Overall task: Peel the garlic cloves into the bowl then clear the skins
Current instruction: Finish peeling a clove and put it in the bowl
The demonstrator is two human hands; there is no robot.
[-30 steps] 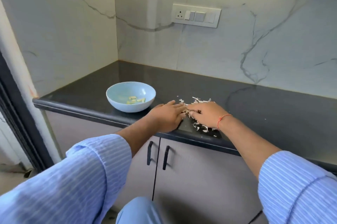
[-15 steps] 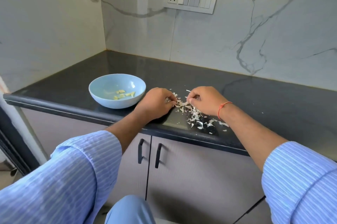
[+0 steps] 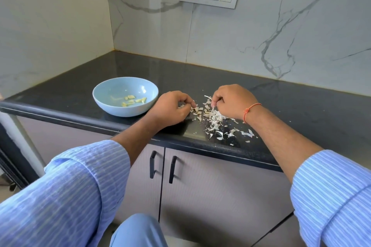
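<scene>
While peeled cloves point(image 3: 133, 100) lie in the bowl point(image 3: 112, 106), both curled hands, left hand point(image 3: 170, 107) and right hand point(image 3: 233, 102), pinch at skins point(image 3: 214, 118) on the worktop point(image 3: 301, 110). Clearing seems underway. Next comes gathering the scraps together.

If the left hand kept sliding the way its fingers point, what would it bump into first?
Probably the scattered papery white garlic skins just beyond the left hand; its curled fingertips already sit at the pile's edge, with the right hand beyond.

Both your arms reach forward, forearms bare below rolled-back striped sleeves. Your left hand point(image 3: 170, 107) is knuckles up with the fingers curled under and the fingertips pinched together. Your right hand point(image 3: 232, 102) is curled the same way, a red thread round its wrist.
</scene>
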